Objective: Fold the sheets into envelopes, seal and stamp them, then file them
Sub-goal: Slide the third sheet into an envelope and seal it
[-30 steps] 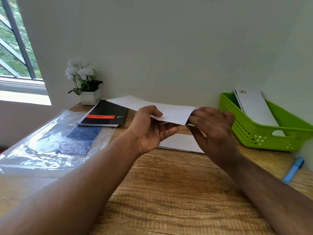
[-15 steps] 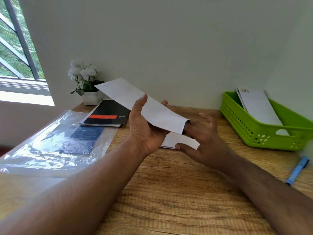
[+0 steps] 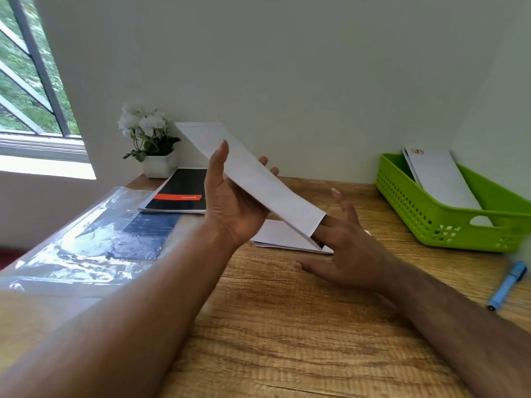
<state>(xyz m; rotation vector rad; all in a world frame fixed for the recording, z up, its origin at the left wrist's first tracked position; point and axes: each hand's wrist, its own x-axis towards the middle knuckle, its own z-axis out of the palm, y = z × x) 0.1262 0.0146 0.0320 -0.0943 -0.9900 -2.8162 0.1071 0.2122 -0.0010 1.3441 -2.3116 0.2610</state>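
Observation:
My left hand (image 3: 232,202) holds a long white envelope (image 3: 258,179) in the air, thumb on its near face and fingers behind it. The envelope slopes down from upper left to lower right. My right hand (image 3: 347,248) is at its lower end with fingers straight, some of them hidden inside or behind the open end. Below them a folded white sheet (image 3: 275,237) lies flat on the wooden desk (image 3: 287,326). A green basket (image 3: 448,219) at the right holds finished envelopes (image 3: 439,179) leaning against its back wall.
A blue pen (image 3: 507,285) lies at the desk's right edge. A black and red notebook (image 3: 181,193) and a clear plastic sleeve (image 3: 94,239) with dark sheets lie at the left. A white potted flower (image 3: 152,145) stands at the back by the window.
The envelope has tipped from nearly flat to a steep slope. My right hand let go of its end, dropped lower and straightened its fingers at the opening.

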